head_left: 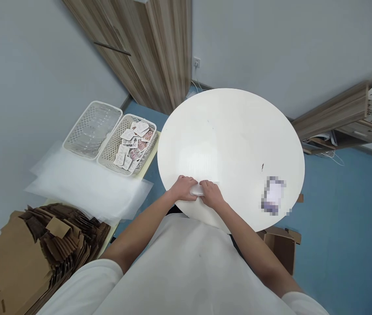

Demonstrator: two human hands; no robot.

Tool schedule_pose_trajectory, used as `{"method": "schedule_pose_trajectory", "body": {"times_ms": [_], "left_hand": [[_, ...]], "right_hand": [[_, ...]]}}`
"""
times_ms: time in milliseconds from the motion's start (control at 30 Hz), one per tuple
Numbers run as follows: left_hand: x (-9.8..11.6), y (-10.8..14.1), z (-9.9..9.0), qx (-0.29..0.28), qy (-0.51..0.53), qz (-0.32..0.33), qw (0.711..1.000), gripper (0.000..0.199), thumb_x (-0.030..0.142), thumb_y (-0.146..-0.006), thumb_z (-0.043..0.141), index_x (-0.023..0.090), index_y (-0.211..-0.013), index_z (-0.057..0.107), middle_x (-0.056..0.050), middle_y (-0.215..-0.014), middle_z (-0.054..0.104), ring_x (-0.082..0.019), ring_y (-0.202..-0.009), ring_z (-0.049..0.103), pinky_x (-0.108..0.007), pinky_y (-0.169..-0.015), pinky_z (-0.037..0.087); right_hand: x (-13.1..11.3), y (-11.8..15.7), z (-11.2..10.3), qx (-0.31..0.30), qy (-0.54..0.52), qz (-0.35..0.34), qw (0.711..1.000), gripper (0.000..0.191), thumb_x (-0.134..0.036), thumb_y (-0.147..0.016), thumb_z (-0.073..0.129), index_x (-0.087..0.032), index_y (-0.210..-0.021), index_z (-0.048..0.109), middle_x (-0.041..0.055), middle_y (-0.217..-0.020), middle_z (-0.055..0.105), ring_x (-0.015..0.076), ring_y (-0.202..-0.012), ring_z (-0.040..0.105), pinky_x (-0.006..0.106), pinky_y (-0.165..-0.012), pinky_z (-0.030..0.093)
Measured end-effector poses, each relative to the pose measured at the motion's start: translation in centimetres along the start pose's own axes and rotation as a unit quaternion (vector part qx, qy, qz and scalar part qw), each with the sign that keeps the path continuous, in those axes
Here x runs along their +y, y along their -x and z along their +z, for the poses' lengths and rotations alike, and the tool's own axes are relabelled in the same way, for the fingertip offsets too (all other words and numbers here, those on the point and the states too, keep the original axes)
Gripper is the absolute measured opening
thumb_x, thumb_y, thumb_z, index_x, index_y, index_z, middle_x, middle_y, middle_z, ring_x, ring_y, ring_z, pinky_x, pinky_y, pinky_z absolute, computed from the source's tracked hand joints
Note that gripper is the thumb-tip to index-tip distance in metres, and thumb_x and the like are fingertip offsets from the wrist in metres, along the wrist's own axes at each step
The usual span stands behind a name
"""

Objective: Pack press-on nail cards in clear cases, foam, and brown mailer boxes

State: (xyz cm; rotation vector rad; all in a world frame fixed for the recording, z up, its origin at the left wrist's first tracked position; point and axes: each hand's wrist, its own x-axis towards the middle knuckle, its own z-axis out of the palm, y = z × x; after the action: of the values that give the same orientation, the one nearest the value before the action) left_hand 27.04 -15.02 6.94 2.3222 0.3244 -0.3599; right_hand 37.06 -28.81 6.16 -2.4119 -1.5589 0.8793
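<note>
At the near edge of the round white table, my left hand and my right hand are close together. Between them is a small whitish, translucent roll that looks like rolled foam sheet. Fingers of both hands curl over its ends, closed on it. Whether anything lies inside the roll cannot be seen. A thin pale edge shows on the tabletop just beyond the right fingers.
To the left, a stack of translucent sheets lies beside a white basket of packets and a basket of clear plastic items. Flattened cardboard boxes are nearer. A blurred-out object rests on the table's right; an open carton stands below.
</note>
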Motion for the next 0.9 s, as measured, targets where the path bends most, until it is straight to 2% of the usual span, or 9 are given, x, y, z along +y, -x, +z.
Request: {"method": "schedule_pose_trajectory", "body": {"times_ms": [100,200,267,400,567,700,900], "left_hand": [[-0.2,0.4,0.0,-0.021,0.025,-0.003,0.999,0.034,0.041,-0.067,0.056,0.027,-0.098,0.06,-0.004,-0.098,0.06,-0.025,-0.097,0.052,-0.035,-0.086,0.031],[-0.7,1.0,0.1,-0.014,0.043,-0.029,0.999,0.038,0.049,-0.073,0.048,0.027,-0.102,0.06,-0.005,-0.112,0.052,-0.025,-0.104,0.048,-0.033,-0.085,0.034],[-1.2,1.3,-0.1,-0.012,0.065,-0.053,0.996,0.041,0.05,-0.074,0.048,0.027,-0.106,0.058,-0.006,-0.114,0.051,-0.023,-0.103,0.048,-0.032,-0.084,0.035],[-2.1,1.5,-0.8,-0.009,0.107,-0.091,0.99,0.034,0.042,-0.076,0.048,0.026,-0.104,0.059,-0.004,-0.105,0.057,-0.021,-0.097,0.051,-0.029,-0.083,0.037],[-3.4,1.5,-0.6,0.019,0.136,-0.11,0.984,0.029,0.04,-0.081,0.039,0.021,-0.076,0.061,-0.003,-0.08,0.062,-0.019,-0.078,0.055,-0.027,-0.069,0.039],[-4.5,1.2,0.2,0.06,0.16,-0.171,0.97,0.027,0.04,-0.079,0.041,0.02,-0.074,0.058,-0.002,-0.074,0.06,-0.018,-0.071,0.055,-0.026,-0.062,0.039],[-5.6,0.6,0.7,0.093,0.12,-0.267,0.952,0.021,0.037,-0.076,0.046,0.019,-0.071,0.054,-0.003,-0.07,0.057,-0.017,-0.065,0.053,-0.025,-0.054,0.036]], "right_hand": [[0.3,-0.2,-0.2,-0.046,-0.021,0.01,0.999,0.03,-0.014,-0.071,0.052,-0.019,-0.1,0.045,0.0069,-0.089,0.058,0.0196,-0.075,0.053,0.028,-0.06,0.035],[0.8,-0.7,-0.8,-0.071,-0.067,0.001,0.995,0.024,-0.018,-0.073,0.052,-0.02,-0.097,0.049,0.0048,-0.089,0.059,0.018,-0.074,0.054,0.027,-0.059,0.035],[1.1,-1.2,-1.5,-0.076,-0.1,0.002,0.992,0.022,-0.022,-0.073,0.056,-0.02,-0.094,0.052,0.0043,-0.09,0.059,0.0174,-0.078,0.054,0.026,-0.062,0.037],[2.1,-2.2,-2.9,-0.071,-0.161,0.006,0.984,0.021,-0.026,-0.069,0.062,-0.021,-0.088,0.059,0.0054,-0.099,0.056,0.016,-0.082,0.054,0.026,-0.068,0.039],[3.7,-2.7,-4.1,-0.076,-0.253,0.064,0.962,0.018,-0.034,-0.071,0.056,-0.023,-0.086,0.059,0.0,-0.083,0.06,0.0134,-0.07,0.054,0.023,-0.058,0.04],[4.6,-3.0,-3.4,-0.055,-0.296,0.123,0.946,0.017,-0.036,-0.073,0.049,-0.022,-0.079,0.057,-0.0015,-0.075,0.059,0.0116,-0.06,0.051,0.022,-0.05,0.038],[4.8,-3.7,-1.3,0.024,-0.265,0.178,0.948,0.013,-0.033,-0.074,0.046,-0.021,-0.073,0.052,-0.0017,-0.07,0.056,0.0127,-0.062,0.05,0.022,-0.053,0.037]]}}
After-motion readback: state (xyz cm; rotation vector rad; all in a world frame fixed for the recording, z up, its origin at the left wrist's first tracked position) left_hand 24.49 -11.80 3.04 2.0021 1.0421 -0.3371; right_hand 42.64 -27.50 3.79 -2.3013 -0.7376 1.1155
